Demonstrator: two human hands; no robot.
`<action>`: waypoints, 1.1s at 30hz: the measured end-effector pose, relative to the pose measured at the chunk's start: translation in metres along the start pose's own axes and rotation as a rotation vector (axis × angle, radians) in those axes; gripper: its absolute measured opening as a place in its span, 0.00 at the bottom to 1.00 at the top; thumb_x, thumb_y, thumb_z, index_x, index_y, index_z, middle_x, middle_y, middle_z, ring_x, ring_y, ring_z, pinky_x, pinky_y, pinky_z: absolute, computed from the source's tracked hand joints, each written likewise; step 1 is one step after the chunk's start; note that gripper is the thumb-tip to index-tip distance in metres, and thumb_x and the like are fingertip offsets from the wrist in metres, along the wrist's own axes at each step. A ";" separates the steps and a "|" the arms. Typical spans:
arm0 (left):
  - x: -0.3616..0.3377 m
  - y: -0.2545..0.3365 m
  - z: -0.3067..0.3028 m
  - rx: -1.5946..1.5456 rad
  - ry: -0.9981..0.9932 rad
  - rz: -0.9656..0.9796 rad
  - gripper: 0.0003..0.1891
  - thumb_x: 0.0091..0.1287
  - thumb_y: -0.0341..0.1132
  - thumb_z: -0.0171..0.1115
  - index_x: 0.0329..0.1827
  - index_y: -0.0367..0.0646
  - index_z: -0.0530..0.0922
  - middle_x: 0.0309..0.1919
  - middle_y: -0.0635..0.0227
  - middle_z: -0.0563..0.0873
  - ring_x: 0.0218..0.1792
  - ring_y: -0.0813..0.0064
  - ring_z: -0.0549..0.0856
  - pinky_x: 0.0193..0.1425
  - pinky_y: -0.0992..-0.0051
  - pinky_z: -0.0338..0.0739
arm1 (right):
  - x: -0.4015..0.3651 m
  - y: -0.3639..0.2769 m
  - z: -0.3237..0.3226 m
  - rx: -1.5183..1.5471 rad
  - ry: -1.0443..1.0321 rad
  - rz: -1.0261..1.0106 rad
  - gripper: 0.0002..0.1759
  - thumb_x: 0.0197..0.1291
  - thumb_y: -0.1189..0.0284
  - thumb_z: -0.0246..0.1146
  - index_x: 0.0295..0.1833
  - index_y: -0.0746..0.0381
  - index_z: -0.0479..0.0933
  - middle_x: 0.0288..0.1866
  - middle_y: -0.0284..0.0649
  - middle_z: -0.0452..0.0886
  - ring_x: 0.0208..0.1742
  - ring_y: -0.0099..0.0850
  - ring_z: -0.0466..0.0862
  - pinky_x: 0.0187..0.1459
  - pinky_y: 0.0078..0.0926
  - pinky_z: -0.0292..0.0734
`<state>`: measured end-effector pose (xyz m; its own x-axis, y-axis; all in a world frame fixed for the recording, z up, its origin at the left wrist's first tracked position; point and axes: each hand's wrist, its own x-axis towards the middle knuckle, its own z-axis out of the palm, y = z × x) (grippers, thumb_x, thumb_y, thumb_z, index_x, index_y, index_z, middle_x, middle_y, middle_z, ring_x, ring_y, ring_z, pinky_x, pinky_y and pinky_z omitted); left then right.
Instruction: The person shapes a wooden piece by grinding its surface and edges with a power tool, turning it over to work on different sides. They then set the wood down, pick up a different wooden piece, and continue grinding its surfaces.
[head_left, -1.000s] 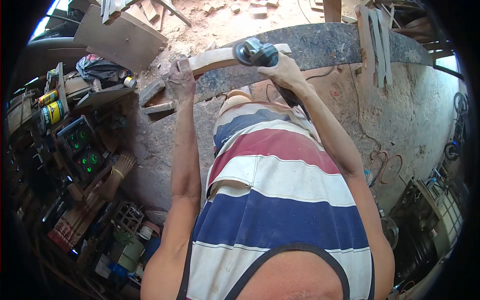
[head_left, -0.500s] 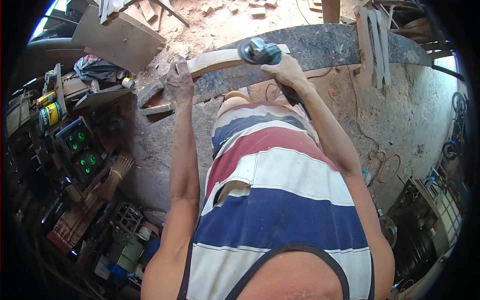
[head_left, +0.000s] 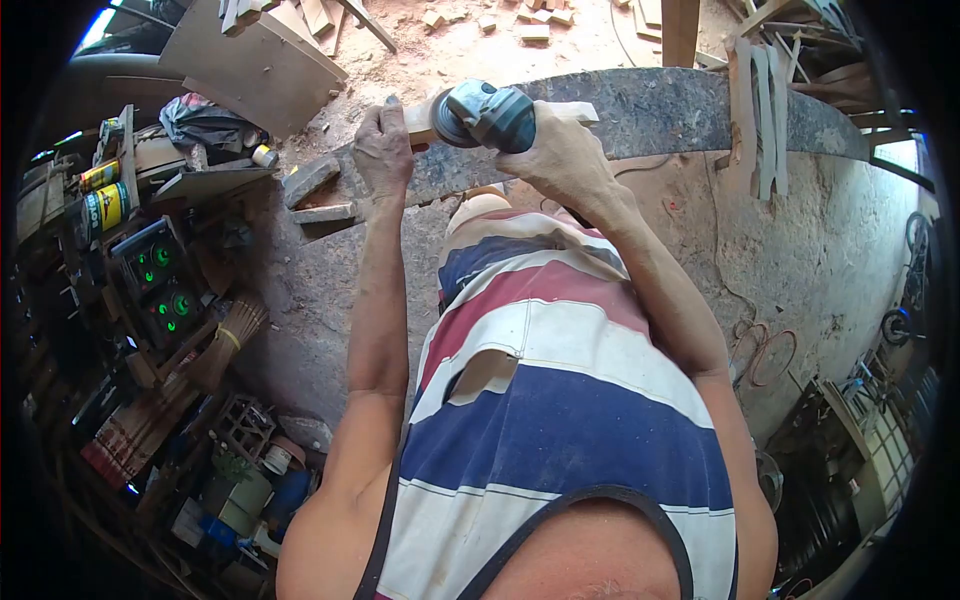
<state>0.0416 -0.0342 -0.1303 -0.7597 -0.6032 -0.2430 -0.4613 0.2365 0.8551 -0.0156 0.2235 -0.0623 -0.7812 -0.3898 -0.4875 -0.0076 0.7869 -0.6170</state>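
Observation:
A curved, pale piece of wood (head_left: 419,124) lies along the dark, worn bench top (head_left: 660,100). My left hand (head_left: 383,155) is closed around its left end, thumb pointing up. In my right hand (head_left: 565,155) is an angle grinder (head_left: 492,118), gripped by its body with the head pointing left. The grinder's disc sits over the wood, close to my left fingers. Most of the wood's middle is hidden behind the tool and my right hand; its right end shows just past the knuckles.
Several thin wood strips (head_left: 765,120) stand against the bench on the right. Short offcuts (head_left: 535,33) litter the floor beyond. At left are a stone-like block (head_left: 312,180), a yellow can (head_left: 105,207), and a green-lit device (head_left: 160,275). A coiled hose (head_left: 770,355) lies at right.
My right hand has brought the grinder leftward along the wood, from its right part to near my left hand. The left hand keeps its hold, and the whole view has shifted slightly.

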 end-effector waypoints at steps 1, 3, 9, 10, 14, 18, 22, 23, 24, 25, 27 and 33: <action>0.003 -0.003 0.001 0.020 0.015 0.013 0.26 0.89 0.51 0.59 0.50 0.29 0.86 0.39 0.52 0.93 0.33 0.59 0.97 0.30 0.63 0.96 | 0.001 -0.002 0.001 -0.046 0.010 0.012 0.32 0.57 0.54 0.78 0.59 0.67 0.85 0.46 0.55 0.93 0.49 0.51 0.95 0.57 0.49 0.89; 0.007 -0.008 0.002 0.054 0.040 0.049 0.25 0.89 0.50 0.59 0.46 0.33 0.86 0.34 0.53 0.93 0.30 0.61 0.96 0.30 0.63 0.93 | 0.001 0.009 -0.001 0.032 0.048 -0.003 0.32 0.57 0.54 0.79 0.58 0.68 0.85 0.46 0.56 0.93 0.49 0.52 0.95 0.57 0.49 0.89; 0.004 -0.003 0.000 0.064 0.004 0.033 0.27 0.89 0.51 0.59 0.47 0.30 0.86 0.38 0.52 0.93 0.33 0.60 0.97 0.30 0.64 0.95 | 0.001 0.014 0.006 0.103 0.051 -0.018 0.33 0.56 0.55 0.79 0.58 0.70 0.85 0.45 0.57 0.93 0.49 0.54 0.95 0.56 0.48 0.89; 0.005 -0.002 0.000 0.075 0.010 0.044 0.27 0.89 0.51 0.59 0.47 0.31 0.86 0.38 0.52 0.93 0.32 0.60 0.96 0.30 0.64 0.96 | 0.001 0.008 0.007 0.130 0.035 -0.043 0.33 0.56 0.55 0.79 0.59 0.70 0.85 0.45 0.57 0.93 0.49 0.54 0.95 0.56 0.48 0.89; 0.000 0.012 0.002 0.081 0.041 0.075 0.25 0.89 0.50 0.59 0.44 0.34 0.86 0.32 0.53 0.92 0.30 0.60 0.96 0.31 0.62 0.92 | -0.002 0.002 0.008 0.052 0.041 -0.020 0.36 0.57 0.54 0.78 0.65 0.67 0.84 0.48 0.59 0.94 0.52 0.55 0.96 0.58 0.49 0.89; -0.004 0.003 0.000 0.154 0.076 0.102 0.23 0.88 0.49 0.60 0.46 0.34 0.87 0.31 0.52 0.92 0.29 0.60 0.96 0.30 0.62 0.91 | 0.000 0.022 0.008 0.091 0.019 -0.002 0.40 0.57 0.51 0.78 0.67 0.69 0.83 0.50 0.64 0.94 0.56 0.59 0.96 0.63 0.50 0.89; 0.001 -0.013 0.004 -0.029 0.064 0.040 0.22 0.88 0.48 0.60 0.47 0.35 0.87 0.33 0.46 0.92 0.31 0.53 0.96 0.33 0.56 0.89 | 0.002 0.017 0.012 0.092 0.014 0.021 0.40 0.56 0.51 0.79 0.67 0.69 0.83 0.50 0.64 0.94 0.56 0.58 0.96 0.62 0.50 0.89; 0.005 -0.021 0.005 0.040 0.071 0.057 0.22 0.88 0.48 0.60 0.47 0.35 0.87 0.34 0.45 0.92 0.33 0.50 0.96 0.36 0.54 0.88 | 0.002 0.013 0.011 0.095 0.008 0.018 0.40 0.56 0.50 0.79 0.66 0.69 0.84 0.51 0.63 0.94 0.56 0.58 0.96 0.62 0.50 0.89; 0.008 -0.025 0.004 0.106 0.081 0.075 0.23 0.88 0.49 0.59 0.47 0.35 0.87 0.34 0.43 0.92 0.35 0.46 0.96 0.39 0.52 0.87 | 0.002 0.015 0.010 0.108 0.018 -0.003 0.40 0.56 0.50 0.78 0.66 0.69 0.84 0.51 0.63 0.94 0.56 0.58 0.96 0.62 0.50 0.89; 0.013 -0.029 0.002 0.171 0.095 0.092 0.23 0.89 0.49 0.59 0.47 0.35 0.87 0.35 0.42 0.92 0.37 0.43 0.95 0.41 0.49 0.86 | 0.001 0.020 0.011 0.119 0.026 -0.027 0.40 0.57 0.50 0.78 0.65 0.69 0.84 0.51 0.63 0.94 0.56 0.58 0.96 0.62 0.50 0.89; 0.014 -0.029 0.002 0.208 0.119 0.086 0.24 0.89 0.51 0.57 0.46 0.36 0.88 0.35 0.41 0.92 0.41 0.40 0.95 0.46 0.47 0.85 | 0.003 0.023 0.006 0.117 0.041 -0.035 0.39 0.58 0.49 0.78 0.64 0.69 0.85 0.51 0.62 0.94 0.55 0.57 0.96 0.61 0.50 0.89; -0.008 0.006 0.000 0.281 0.129 0.126 0.28 0.91 0.54 0.53 0.44 0.36 0.87 0.35 0.40 0.91 0.42 0.37 0.93 0.48 0.46 0.84 | 0.005 -0.003 -0.003 0.017 0.067 -0.030 0.36 0.56 0.53 0.78 0.61 0.71 0.83 0.46 0.60 0.94 0.50 0.54 0.96 0.56 0.49 0.89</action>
<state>0.0442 -0.0279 -0.1231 -0.7629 -0.6429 -0.0680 -0.4894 0.5056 0.7106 -0.0215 0.2202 -0.0609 -0.8208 -0.3796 -0.4268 -0.0210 0.7668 -0.6415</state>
